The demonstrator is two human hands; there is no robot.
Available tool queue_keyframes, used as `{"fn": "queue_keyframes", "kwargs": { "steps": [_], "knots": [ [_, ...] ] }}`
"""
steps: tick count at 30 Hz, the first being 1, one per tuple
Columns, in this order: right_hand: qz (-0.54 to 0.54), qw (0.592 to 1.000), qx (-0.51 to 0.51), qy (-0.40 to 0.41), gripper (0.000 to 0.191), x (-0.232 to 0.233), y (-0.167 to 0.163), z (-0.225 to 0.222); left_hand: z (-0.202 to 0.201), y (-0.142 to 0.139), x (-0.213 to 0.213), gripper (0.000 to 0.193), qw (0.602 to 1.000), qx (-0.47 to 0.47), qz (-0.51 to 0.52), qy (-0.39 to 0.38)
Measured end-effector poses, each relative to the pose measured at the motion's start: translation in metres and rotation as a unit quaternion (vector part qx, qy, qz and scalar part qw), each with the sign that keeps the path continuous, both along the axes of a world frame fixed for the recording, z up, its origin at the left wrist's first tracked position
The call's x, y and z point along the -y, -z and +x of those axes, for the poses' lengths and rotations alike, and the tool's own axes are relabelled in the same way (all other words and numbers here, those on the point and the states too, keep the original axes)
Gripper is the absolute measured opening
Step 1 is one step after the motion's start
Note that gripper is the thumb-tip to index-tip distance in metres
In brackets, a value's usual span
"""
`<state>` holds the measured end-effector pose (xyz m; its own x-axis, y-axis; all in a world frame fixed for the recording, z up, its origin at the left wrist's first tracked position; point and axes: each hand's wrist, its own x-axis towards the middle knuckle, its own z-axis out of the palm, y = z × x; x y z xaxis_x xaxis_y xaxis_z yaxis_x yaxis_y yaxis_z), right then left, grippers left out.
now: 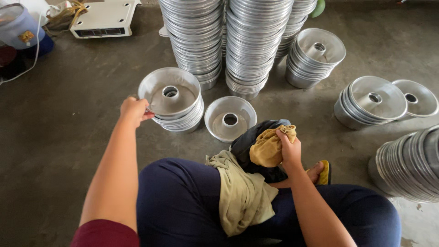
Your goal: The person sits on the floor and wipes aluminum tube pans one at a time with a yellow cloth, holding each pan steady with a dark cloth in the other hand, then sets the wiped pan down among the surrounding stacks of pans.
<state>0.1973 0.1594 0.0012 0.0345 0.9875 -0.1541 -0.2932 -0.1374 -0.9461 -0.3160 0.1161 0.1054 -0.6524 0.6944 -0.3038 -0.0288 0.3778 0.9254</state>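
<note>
On a bare concrete floor (68, 119), a seated person's left hand (134, 110) gripped the rim of the top tube pan (170, 93) on a short stack of pans, fingers closed over its near edge. The right hand (290, 149) clutched a bunched yellow cloth (268, 147) over the lap, fingers wrapped tight round it. A single pan (230, 118) sat just beside the stack — tall stacks (256, 41) rose behind. Lifting the top pan straight up would likely free it best, since nested rims could drag the one beneath.
</note>
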Motion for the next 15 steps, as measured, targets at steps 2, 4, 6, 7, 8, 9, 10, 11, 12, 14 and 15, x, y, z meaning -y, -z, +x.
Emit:
{"fn": "queue_keyframes", "kwargs": {
  "steps": [2, 4, 6, 7, 8, 9, 10, 11, 12, 14, 15],
  "knots": [
    [0.0, 1.0, -0.002, 0.001, 0.027, -0.001, 0.001, -0.001, -0.001, -0.004, 0.0, 0.019, 1.0, 0.013, -0.001, 0.025],
    [0.01, 1.0, 0.007, 0.003, 0.027, -0.001, 0.002, -0.002, -0.001, -0.004, 0.002, 0.017, 0.999, 0.038, 0.014, 0.032],
    [0.005, 1.0, 0.003, 0.004, 0.026, -0.001, 0.004, -0.002, 0.0, 0.002, 0.008, 0.017, 0.998, 0.051, 0.025, 0.036],
    [0.001, 1.0, 0.001, 0.005, 0.026, -0.001, 0.004, -0.003, 0.0, 0.006, 0.011, 0.017, 0.997, 0.058, 0.029, 0.039],
    [0.001, 1.0, 0.005, 0.005, 0.026, -0.001, 0.004, -0.003, -0.002, 0.01, 0.012, 0.017, 0.997, 0.066, 0.028, 0.036],
    [0.0, 1.0, 0.01, 0.003, 0.026, -0.001, 0.004, -0.003, -0.004, 0.014, 0.013, 0.017, 0.996, 0.075, 0.027, 0.033],
    [-0.001, 1.0, 0.015, 0.0, 0.026, -0.001, 0.004, -0.003, -0.008, 0.018, 0.014, 0.017, 0.996, 0.083, 0.026, 0.027],
    [-0.005, 1.0, 0.015, -0.001, 0.026, -0.001, 0.004, -0.003, -0.012, 0.02, 0.014, 0.016, 0.994, 0.102, 0.029, 0.017],
    [-0.008, 1.0, 0.015, -0.002, 0.026, -0.001, 0.003, -0.003, -0.014, 0.02, 0.014, 0.016, 0.992, 0.122, 0.032, 0.006],
    [-0.005, 1.0, 0.018, -0.004, 0.026, -0.001, 0.001, -0.003, -0.018, 0.017, 0.013, 0.014, 0.986, 0.154, 0.062, -0.026],
    [0.001, 1.0, 0.021, -0.006, 0.026, 0.0, 0.0, -0.003, -0.019, 0.014, 0.012, 0.014, 0.981, 0.167, 0.087, -0.05]
  ]
}}
